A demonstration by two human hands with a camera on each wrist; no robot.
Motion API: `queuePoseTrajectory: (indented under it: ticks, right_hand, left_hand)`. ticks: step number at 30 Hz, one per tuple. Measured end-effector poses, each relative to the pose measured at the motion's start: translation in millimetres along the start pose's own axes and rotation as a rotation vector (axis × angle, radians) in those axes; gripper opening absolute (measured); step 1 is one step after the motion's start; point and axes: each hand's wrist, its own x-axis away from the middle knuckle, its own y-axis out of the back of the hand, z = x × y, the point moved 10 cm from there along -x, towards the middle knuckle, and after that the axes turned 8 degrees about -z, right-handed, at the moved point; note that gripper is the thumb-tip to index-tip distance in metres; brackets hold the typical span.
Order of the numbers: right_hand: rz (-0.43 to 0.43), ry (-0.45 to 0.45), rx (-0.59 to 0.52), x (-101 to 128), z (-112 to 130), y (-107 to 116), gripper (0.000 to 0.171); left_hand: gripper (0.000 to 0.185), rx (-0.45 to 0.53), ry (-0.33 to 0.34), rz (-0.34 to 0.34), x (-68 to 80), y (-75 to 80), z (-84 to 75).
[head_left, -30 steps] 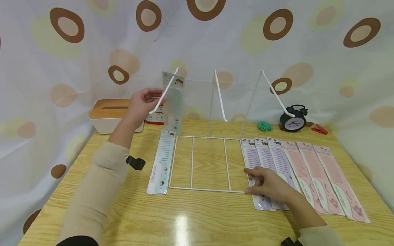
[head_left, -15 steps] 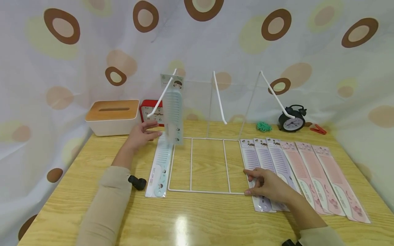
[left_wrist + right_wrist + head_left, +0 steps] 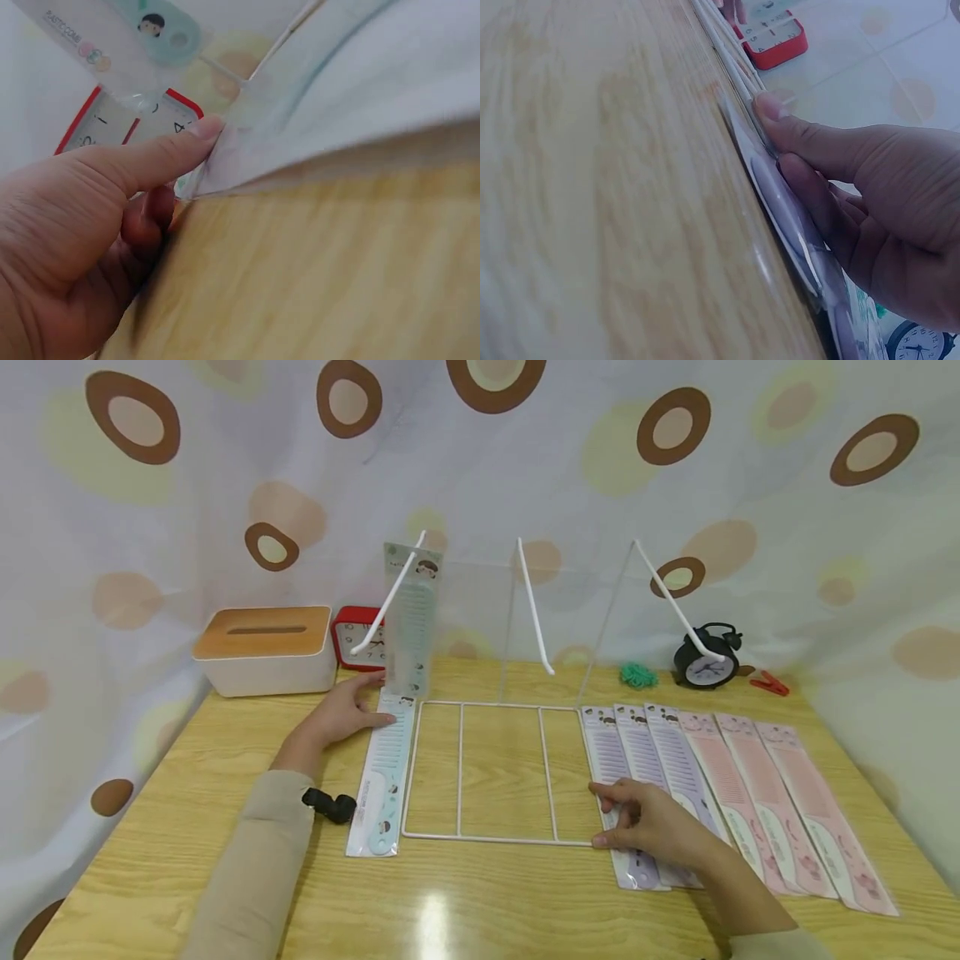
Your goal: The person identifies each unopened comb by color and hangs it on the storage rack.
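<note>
My left hand (image 3: 339, 717) pinches the left edge of a packaged turquoise comb (image 3: 387, 777) near its top, its thumb laid on the clear wrapper (image 3: 259, 154) in the left wrist view. That comb lies on the table left of a white wire display rack (image 3: 498, 840). Another turquoise comb (image 3: 412, 618) hangs in its packet from the rack's left hook (image 3: 382, 606). At the rack's front right corner, my right hand (image 3: 660, 828) grips the wire between thumb and fingers, over the nearest packaged purple comb (image 3: 609, 747). The middle hook (image 3: 534, 606) and right hook (image 3: 678, 602) carry nothing.
Several packaged purple and pink combs (image 3: 806, 806) lie fanned out at the right. Along the back stand a tissue box (image 3: 266, 672), a red clock (image 3: 356, 643) and a black alarm clock (image 3: 707, 670). Green string (image 3: 638, 675) and a red clip (image 3: 769, 683) lie near them.
My left hand has come down from the hanging comb at the left hook to the comb on the table and taken its edge. The right hand has stayed on the rack.
</note>
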Motion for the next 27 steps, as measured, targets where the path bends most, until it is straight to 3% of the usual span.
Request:
queuePoseTrajectory:
  ticks: [5, 10, 13, 15, 18, 20, 22, 24, 27]
  right_hand:
    - [-0.044, -0.017, 0.059, 0, 0, 6, 0.085]
    - [-0.040, -0.016, 0.062, 2, -1, 7, 0.084]
    - [-0.026, -0.010, 0.051, 2, -1, 7, 0.085]
    - [-0.019, -0.007, 0.043, 1, -1, 7, 0.085]
    - [-0.007, -0.006, 0.025, 1, -1, 5, 0.085]
    - [-0.002, -0.004, 0.017, 0, 0, 4, 0.085]
    - [-0.002, -0.004, 0.011, 0, 0, 2, 0.085]
    - [-0.004, -0.004, 0.012, 0, 0, 0, 0.085]
    - [-0.007, -0.002, 0.022, -1, 1, -1, 0.085]
  left_hand:
    - [0.076, -0.004, -0.058, 0.031, 5.8, 6.5, -14.5]
    - [0.040, -0.067, -0.088, 0.081, 19.3, 24.5, -33.1]
    - [0.030, -0.068, -0.122, 0.095, 36.6, 43.8, -57.4]
    - [0.026, -0.006, -0.158, 0.101, 52.4, 56.4, -79.9]
    - [0.014, 0.140, -0.301, 0.115, 81.1, 72.5, -122.2]
    - [0.004, 0.281, -0.441, 0.112, 102.8, 82.9, -152.6]
    - [0.010, 0.422, -0.605, 0.087, 125.2, 95.2, -180.6]
    - [0.017, 0.557, -0.749, 0.029, 146.2, 108.5, -202.9]
    - [0.015, 0.685, -0.841, -0.106, 167.4, 124.5, -221.9]
